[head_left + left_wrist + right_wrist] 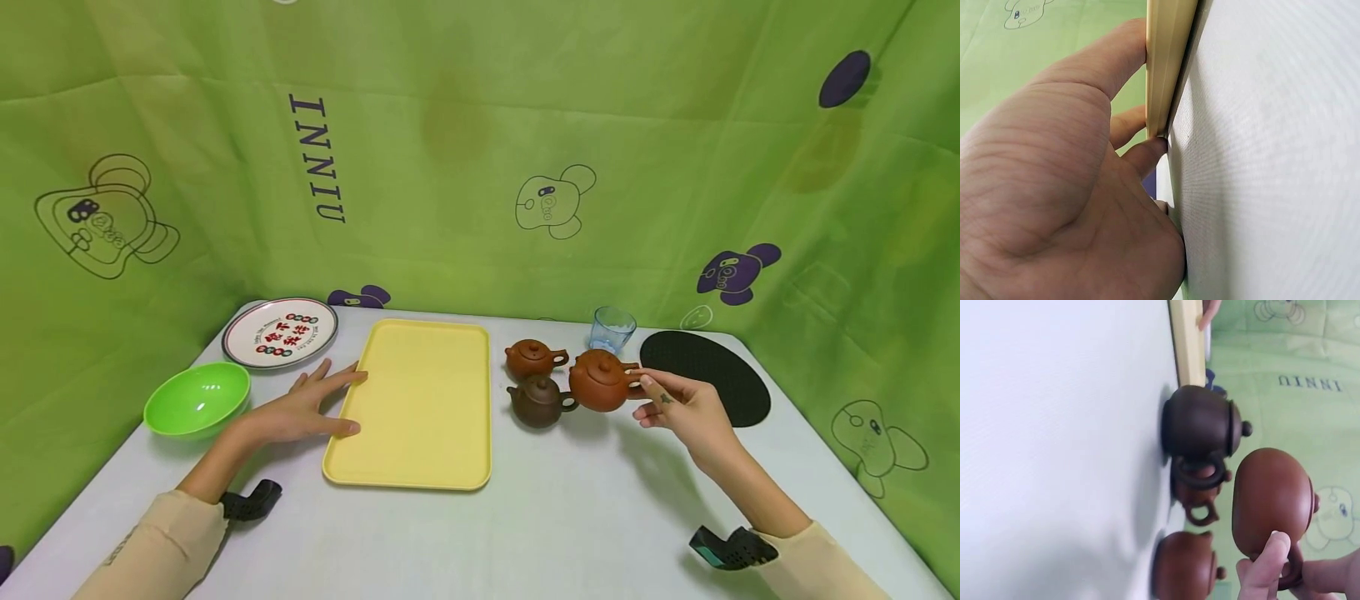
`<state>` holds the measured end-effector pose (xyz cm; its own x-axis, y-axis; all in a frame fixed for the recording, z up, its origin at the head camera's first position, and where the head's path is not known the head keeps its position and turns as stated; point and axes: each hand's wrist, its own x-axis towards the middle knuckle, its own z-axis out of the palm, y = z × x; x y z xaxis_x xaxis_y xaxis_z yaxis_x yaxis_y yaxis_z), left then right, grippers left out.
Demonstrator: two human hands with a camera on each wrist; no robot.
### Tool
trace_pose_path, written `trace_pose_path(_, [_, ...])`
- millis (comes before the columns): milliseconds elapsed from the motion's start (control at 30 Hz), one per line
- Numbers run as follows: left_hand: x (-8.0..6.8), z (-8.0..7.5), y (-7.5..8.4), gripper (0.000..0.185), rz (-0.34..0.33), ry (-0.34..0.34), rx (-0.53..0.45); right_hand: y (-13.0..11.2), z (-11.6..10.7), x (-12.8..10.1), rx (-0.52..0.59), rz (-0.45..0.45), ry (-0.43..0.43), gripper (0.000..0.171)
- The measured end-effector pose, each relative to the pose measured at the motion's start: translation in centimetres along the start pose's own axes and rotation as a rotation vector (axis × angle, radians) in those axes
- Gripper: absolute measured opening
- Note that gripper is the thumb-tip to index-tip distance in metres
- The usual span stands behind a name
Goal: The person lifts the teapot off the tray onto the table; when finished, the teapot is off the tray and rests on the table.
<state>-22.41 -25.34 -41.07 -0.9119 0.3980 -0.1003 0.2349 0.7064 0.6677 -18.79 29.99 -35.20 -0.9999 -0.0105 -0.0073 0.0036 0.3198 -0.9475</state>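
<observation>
My left hand [291,414] reaches to the left edge of a yellow tray [420,400], thumb and forefinger spread along its rim. In the left wrist view, the fingertips touch the side of the tray [1166,62]. My right hand [699,418] pinches the handle of a reddish-brown teapot [600,382], held above the table. Left of it stand a dark brown teapot [538,404] and a smaller reddish-brown teapot [530,358]. The right wrist view also shows another reddish-brown teapot [1182,567] on the table, mostly hidden behind the held one in the head view.
A blue glass [612,331] stands behind the held teapot. An oval black mat [708,375] lies at the right. On the left are a green bowl [198,402] and a white plate with red characters [281,333]. Green cloth [450,167] hangs around the white table [570,533].
</observation>
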Motion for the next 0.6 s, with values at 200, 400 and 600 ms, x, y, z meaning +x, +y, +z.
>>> trace_pose_path(200, [0.1, 0.0, 0.0, 0.092, 0.004, -0.001, 0.000, 1.4, -0.9, -0.5, -0.020, 0.020, 0.013, 0.057])
trace_pose_path(400, [0.2, -0.1, -0.1, 0.092, 0.012, -0.002, 0.001, 2.7, -1.3, -0.8, -0.019, 0.018, 0.027, 0.055])
trace_pose_path(600, [0.2, 0.0, -0.1, 0.092, 0.004, -0.004, 0.003, 3.8, -1.3, -0.8, -0.027, 0.020, 0.028, 0.054])
